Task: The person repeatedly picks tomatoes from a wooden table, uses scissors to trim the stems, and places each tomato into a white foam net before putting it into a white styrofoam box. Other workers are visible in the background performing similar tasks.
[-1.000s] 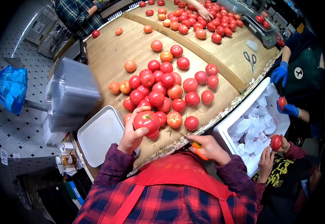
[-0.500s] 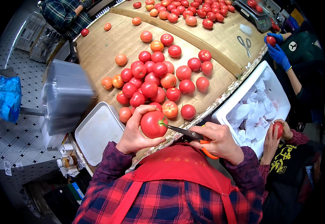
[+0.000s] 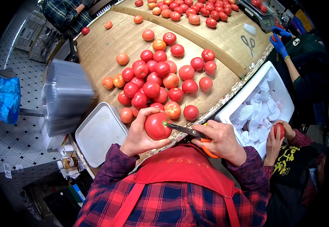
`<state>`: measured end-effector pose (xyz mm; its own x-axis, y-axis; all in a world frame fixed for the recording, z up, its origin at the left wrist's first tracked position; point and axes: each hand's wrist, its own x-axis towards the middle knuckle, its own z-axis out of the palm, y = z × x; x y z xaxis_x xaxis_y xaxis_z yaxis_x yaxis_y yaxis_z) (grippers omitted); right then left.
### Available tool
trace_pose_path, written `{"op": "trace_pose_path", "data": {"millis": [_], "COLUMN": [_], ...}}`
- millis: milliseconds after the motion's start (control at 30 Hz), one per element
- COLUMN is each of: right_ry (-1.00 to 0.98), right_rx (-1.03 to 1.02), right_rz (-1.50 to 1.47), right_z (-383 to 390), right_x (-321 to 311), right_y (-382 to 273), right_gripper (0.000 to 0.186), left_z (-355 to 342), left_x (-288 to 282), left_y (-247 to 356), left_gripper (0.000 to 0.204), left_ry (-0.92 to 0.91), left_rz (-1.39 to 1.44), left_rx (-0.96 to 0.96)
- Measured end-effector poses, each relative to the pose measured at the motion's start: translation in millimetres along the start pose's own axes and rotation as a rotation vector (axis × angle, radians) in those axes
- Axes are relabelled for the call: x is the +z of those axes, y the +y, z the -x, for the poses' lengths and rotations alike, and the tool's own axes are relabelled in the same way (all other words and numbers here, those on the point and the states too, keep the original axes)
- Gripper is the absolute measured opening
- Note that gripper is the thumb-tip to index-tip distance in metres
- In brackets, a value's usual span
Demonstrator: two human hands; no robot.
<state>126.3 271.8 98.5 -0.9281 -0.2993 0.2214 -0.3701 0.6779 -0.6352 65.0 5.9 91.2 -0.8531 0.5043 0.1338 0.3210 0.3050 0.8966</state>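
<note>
A red tomato [image 3: 157,126] rests in my left hand [image 3: 136,132], its green stem turned toward the right. My right hand [image 3: 222,140] is closed round the orange handles of a pair of scissors [image 3: 185,130]. The dark blades reach left, and their tips are at the tomato's stem; whether they touch it is hard to see. Just beyond my hands, a pile of loose tomatoes [image 3: 151,89], mostly red with a few orange ones, lies on the wooden table [image 3: 100,45].
Left of me are a white tray [image 3: 100,132] and stacked clear plastic boxes [image 3: 68,94]. At right stands a white bin [image 3: 225,109] of foam nets [image 3: 255,109]. Beside it, a co-worker's hands [image 3: 274,142] hold a tomato; farther off are blue-gloved hands [image 3: 280,45]. Other scissors [image 3: 248,45] lie beyond a wooden divider [image 3: 194,36].
The tomato in my left hand has shifted slightly right. The scissors' tips have come in closer on the stem. At far right, the blue-gloved hands have moved.
</note>
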Motion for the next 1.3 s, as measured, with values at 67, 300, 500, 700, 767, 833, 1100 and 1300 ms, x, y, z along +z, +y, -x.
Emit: {"op": "trace_pose_path", "data": {"millis": [67, 300, 500, 700, 767, 833, 1100, 1300], "right_ry": [-0.006, -0.053, -0.088, -0.137, -0.142, -0.149, -0.174, -0.18], "right_rx": [-0.007, -0.011, -0.065, -0.134, -0.14, -0.146, -0.174, -0.183], "right_rz": [0.011, 0.074, 0.12, 0.088, 0.062, 0.041, -0.024, -0.136], "right_z": [-0.7, -0.2, -1.2, -0.2, 1.2, 3.0, 11.8, 13.0], "right_x": [-1.4, -1.7, -5.6, -7.5, -5.3, -3.0, -1.2, 0.7], "right_y": [0.7, -2.1, 2.2, 8.6, 9.3, 10.2, 13.0, 6.5], "right_gripper": [0.035, 0.031, 0.024, 0.023, 0.023, 0.023, 0.024, 0.025], "left_z": [0.7, 3.0, 5.2, 5.7, 6.3, 6.2, 12.0, 19.3], "left_x": [-0.8, 0.8, 7.4, 11.2, 11.4, 11.6, 20.8, 26.3], "left_y": [-0.9, -3.8, -9.0, -15.9, -18.1, -20.8, -28.0, -31.8], "left_gripper": [0.081, 0.077, 0.072, 0.069, 0.072, 0.074, 0.093, 0.098], "left_ry": [-0.04, -0.127, -0.147, -0.189, -0.227, -0.274, -0.426, -0.63], "left_rz": [0.071, 0.299, 0.426, 0.603, 0.671, 0.754, 1.09, 1.322], "left_rx": [-0.041, -0.222, -0.318, -0.367, -0.406, -0.432, -0.553, -0.548]}}
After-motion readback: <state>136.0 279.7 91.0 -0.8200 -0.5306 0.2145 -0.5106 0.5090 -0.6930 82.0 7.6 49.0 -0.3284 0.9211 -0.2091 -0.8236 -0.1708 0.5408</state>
